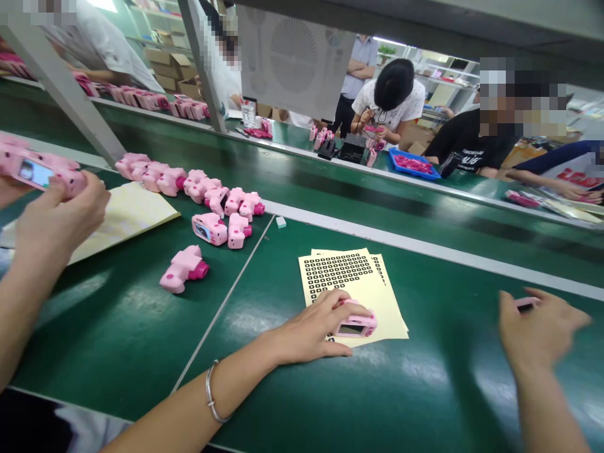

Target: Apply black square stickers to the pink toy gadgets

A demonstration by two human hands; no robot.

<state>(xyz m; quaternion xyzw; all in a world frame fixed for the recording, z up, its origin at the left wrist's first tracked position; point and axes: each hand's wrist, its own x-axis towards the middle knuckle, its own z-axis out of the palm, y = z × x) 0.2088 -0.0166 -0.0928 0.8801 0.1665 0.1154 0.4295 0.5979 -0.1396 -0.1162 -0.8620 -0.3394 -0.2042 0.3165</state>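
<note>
My left hand [325,321], with a silver bangle on its wrist, has its fingers curled over a pink toy camera [358,325] whose dark screen faces me. That camera rests on yellowish sticker sheets [384,308] printed with rows of small black squares. Well to the right, above the green bench, my right hand [540,327] is slightly blurred. It grips another pink toy camera [526,306], of which only a small part with a dark screen shows between thumb and fingers.
On the left, a co-worker's hands [61,214] hold a pink camera [35,171] with a lit screen. Several pink cameras [191,182] line the green bench [264,396], and one camera [183,269] stands apart nearer me. A metal post [66,82] rises behind; people work across the line.
</note>
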